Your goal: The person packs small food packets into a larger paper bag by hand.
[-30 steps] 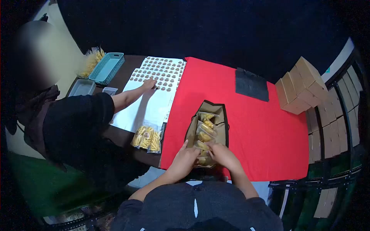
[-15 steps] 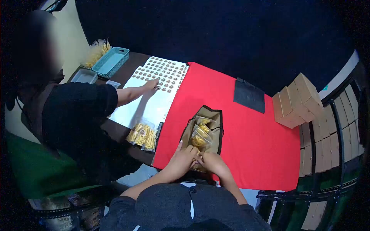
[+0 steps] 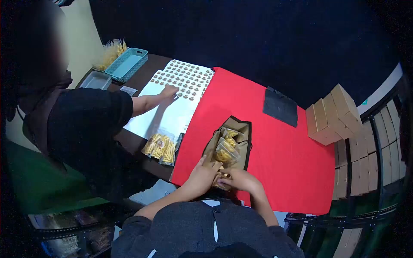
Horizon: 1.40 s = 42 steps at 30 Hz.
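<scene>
Left hand (image 3: 201,175) flat on a pack (image 3: 220,175) in the bag (image 3: 239,126), right hand (image 3: 241,180) curled tight round it.

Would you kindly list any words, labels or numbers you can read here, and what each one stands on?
None is legible.
round stickers on the white sheets: printed, too small to read.
cardboard boxes: no print visible.
snack packets in the brown box: no readable label.

Small packing workshop: stacked cardboard boxes (image 3: 334,115), sticker sheets (image 3: 183,80), bagged snacks (image 3: 161,148) on table.
</scene>
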Available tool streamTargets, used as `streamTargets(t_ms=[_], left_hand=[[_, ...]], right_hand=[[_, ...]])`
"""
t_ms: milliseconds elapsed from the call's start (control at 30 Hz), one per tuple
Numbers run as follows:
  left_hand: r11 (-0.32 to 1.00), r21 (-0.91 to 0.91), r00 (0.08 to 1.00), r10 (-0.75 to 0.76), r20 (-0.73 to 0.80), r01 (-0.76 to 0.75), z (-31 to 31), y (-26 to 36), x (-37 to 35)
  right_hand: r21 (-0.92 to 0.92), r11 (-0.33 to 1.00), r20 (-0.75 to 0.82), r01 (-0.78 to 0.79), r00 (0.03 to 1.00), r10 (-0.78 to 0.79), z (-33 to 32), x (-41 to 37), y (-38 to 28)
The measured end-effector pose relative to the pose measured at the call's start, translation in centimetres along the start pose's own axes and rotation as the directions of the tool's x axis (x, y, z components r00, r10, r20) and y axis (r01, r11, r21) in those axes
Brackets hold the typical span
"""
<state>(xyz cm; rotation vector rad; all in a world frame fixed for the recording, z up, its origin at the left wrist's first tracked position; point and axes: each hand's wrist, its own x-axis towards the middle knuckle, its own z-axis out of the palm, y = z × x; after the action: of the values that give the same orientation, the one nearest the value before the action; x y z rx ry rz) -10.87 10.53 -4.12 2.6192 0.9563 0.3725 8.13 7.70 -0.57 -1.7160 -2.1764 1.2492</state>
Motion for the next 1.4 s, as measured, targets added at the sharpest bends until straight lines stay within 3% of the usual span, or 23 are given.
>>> streamTargets(t_ms=[67, 167, 200, 267, 300, 367, 400, 500, 567, 667, 767, 800, 833, 900, 933, 1033, 1067, 1167, 1267, 1367, 1400], left_hand=[[1.0, 0.012, 0.995, 0.027, -0.101, -0.026, 1.2, -0.4, -0.1], [0.999, 0.032, 0.997, -0.001, -0.077, 0.004, 0.0, 0.2, 0.2], [0.995, 0.028, 0.981, -0.099, 0.168, 0.096, -2.4, 1.0, 0.7], [0.999, 0.041, 0.999, -0.032, 0.04, 0.03, -1.1, 0.4, 0.3], [0.999, 0.054, 0.999, 0.004, -0.032, -0.002, -0.6, 0.0, 0.3], [0.999, 0.051, 0.999, -0.02, 0.026, 0.019, -0.1, -0.4, 0.3], [0.999, 0.028, 0.998, -0.043, 0.054, 0.041, -0.9, -0.1, 0.3], [0.995, -0.008, 0.984, -0.095, 0.149, 0.097, -2.4, 0.5, 0.3], [0.996, 0.006, 0.983, -0.09, 0.162, 0.091, -2.6, 0.5, 0.5], [0.998, -0.021, 0.997, -0.059, -0.054, 0.058, -0.6, 0.1, 0.4], [0.999, 0.026, 0.994, -0.038, -0.098, 0.041, 0.1, -0.4, 0.3], [0.998, 0.065, 0.994, -0.006, -0.111, 0.013, 0.1, -0.4, 0.3], [0.999, 0.05, 0.996, -0.001, -0.095, 0.005, 0.1, -0.4, 0.6], [0.999, 0.0, 0.996, -0.043, 0.077, 0.043, -0.2, -0.3, 0.8], [0.999, -0.014, 0.989, -0.047, 0.139, 0.05, -0.6, -0.2, 0.9], [0.999, 0.038, 0.984, -0.043, 0.171, 0.037, -0.6, -0.2, 0.9], [0.997, 0.068, 0.986, -0.033, 0.165, 0.022, -0.3, -0.3, 0.9], [0.993, 0.117, 0.975, -0.023, 0.222, -0.003, -0.7, -0.1, 1.0], [0.994, 0.108, 0.969, -0.028, 0.245, 0.002, -0.9, 0.0, 1.1], [0.998, 0.063, 0.976, -0.03, 0.215, 0.017, -1.0, 0.1, 1.1], [0.996, 0.082, 0.981, -0.03, 0.192, 0.015, -1.0, 0.1, 1.0]], right_hand=[[-0.069, 0.996, -0.15, 0.052, 0.987, -0.062, -0.7, 0.2, 0.0], [-0.147, 0.986, -0.342, 0.084, 0.931, -0.131, -1.4, 1.1, 0.0], [-0.17, 0.981, -0.401, 0.088, 0.904, -0.151, -1.6, 1.6, 0.0], [-0.238, 0.97, -0.501, 0.053, 0.848, -0.169, -0.8, 3.1, 0.8], [-0.173, 0.985, -0.488, 0.028, 0.866, -0.11, -0.6, 3.4, 0.6], [-0.04, 0.999, -0.441, -0.022, 0.898, 0.002, -0.1, 3.8, 0.3], [-0.003, 1.0, -0.407, 0.021, 0.913, -0.02, 0.3, 4.3, 0.9], [-0.025, 0.999, -0.521, 0.038, 0.853, -0.045, 1.2, 4.5, 1.1], [0.003, 0.999, -0.463, 0.053, 0.885, -0.046, 1.3, 4.5, 1.7], [0.044, 0.99, -0.394, 0.136, 0.913, -0.108, 1.8, 4.2, 2.8], [0.211, 0.977, -0.057, 0.019, 0.998, -0.008, 0.6, 2.9, 1.5], [0.207, 0.978, -0.087, -0.023, 0.995, 0.042, 1.4, 2.7, 1.9], [0.201, 0.98, -0.072, -0.005, 0.997, 0.019, 1.8, 2.5, 2.2], [0.192, 0.981, -0.055, 0.026, 0.998, -0.015, 1.9, 2.1, 2.1], [0.218, 0.974, 0.027, -0.063, 0.998, 0.058, 1.0, 1.7, 1.2], [0.18, 0.977, -0.279, 0.111, 0.958, -0.057, 0.4, 1.5, 0.7], [0.196, 0.975, -0.342, 0.106, 0.939, -0.034, 0.2, 1.5, 0.6], [0.02, 0.973, -0.676, 0.23, 0.72, -0.157, -0.9, 2.5, -0.8], [-0.347, 0.938, -0.718, -0.019, 0.649, -0.252, -0.8, 4.0, 0.6], [-0.213, 0.977, -0.591, 0.009, 0.795, -0.136, 0.0, 4.6, 1.1], [-0.04, 0.999, -0.437, -0.029, 0.899, 0.008, -0.2, 4.6, 0.7]])
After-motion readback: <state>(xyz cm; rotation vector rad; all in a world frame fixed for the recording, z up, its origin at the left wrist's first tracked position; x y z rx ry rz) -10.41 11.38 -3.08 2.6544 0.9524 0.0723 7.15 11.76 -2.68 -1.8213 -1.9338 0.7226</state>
